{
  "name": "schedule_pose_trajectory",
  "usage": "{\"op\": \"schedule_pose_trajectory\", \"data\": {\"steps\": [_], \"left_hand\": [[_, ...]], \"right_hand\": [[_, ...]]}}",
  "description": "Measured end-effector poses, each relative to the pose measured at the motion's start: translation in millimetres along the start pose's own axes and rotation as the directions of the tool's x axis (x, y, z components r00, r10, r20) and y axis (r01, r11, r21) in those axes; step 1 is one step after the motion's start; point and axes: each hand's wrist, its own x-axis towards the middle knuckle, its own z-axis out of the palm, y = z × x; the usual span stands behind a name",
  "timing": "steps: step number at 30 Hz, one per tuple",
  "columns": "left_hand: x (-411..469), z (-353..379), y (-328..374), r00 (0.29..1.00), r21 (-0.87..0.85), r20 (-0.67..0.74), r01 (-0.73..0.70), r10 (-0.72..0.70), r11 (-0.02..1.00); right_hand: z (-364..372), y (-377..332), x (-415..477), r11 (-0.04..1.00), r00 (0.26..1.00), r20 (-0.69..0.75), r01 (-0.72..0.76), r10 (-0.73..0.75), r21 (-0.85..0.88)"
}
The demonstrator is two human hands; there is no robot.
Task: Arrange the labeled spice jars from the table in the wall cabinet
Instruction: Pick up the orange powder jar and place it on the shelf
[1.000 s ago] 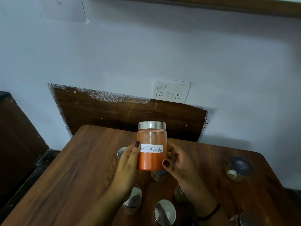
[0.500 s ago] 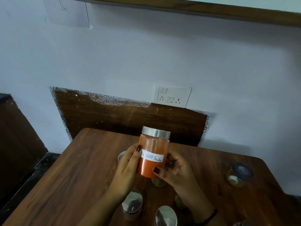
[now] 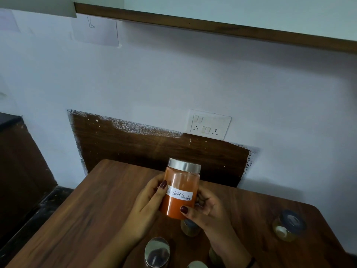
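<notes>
A jar of orange red chilli powder [image 3: 179, 190] with a silver lid and a white handwritten label hangs tilted slightly right above the wooden table [image 3: 81, 215]. My left hand [image 3: 146, 206] grips its left side and my right hand [image 3: 204, 211] cups its lower right. Other spice jars stand on the table below: a silver-lidded jar [image 3: 156, 252], a small jar [image 3: 190, 228] partly hidden under my right hand, and another lid [image 3: 197, 265] at the bottom edge. The wall cabinet's wooden bottom edge [image 3: 212, 28] runs across the top.
A small jar with a dark lid [image 3: 288, 228] stands alone at the table's right. A white switch and socket plate [image 3: 209, 124] is on the wall above a dark wood panel [image 3: 154, 147]. A dark counter [image 3: 17, 151] is at the left.
The view has tilted upward, bringing the cabinet's underside further into the frame. The jar has tilted to the right in my hands and sits lower in the picture.
</notes>
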Motion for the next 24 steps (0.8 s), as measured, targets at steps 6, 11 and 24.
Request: {"op": "schedule_pose_trajectory", "data": {"steps": [6, 11, 24], "left_hand": [[9, -18, -10, 0.999, 0.043, -0.026, -0.037, 0.039, 0.998], [11, -25, -6, 0.986, 0.024, -0.139, -0.091, 0.093, 0.996], [66, -78, 83, 0.907, 0.166, -0.136, -0.376, 0.399, 0.912]], "right_hand": [[8, -19, 14, 0.996, 0.999, -0.002, 0.053, -0.053, 0.067], [19, -47, 31, 0.989, 0.989, 0.011, 0.145, -0.146, 0.039], [49, -150, 81, 0.926, 0.919, 0.124, 0.378, -0.375, 0.003]]}}
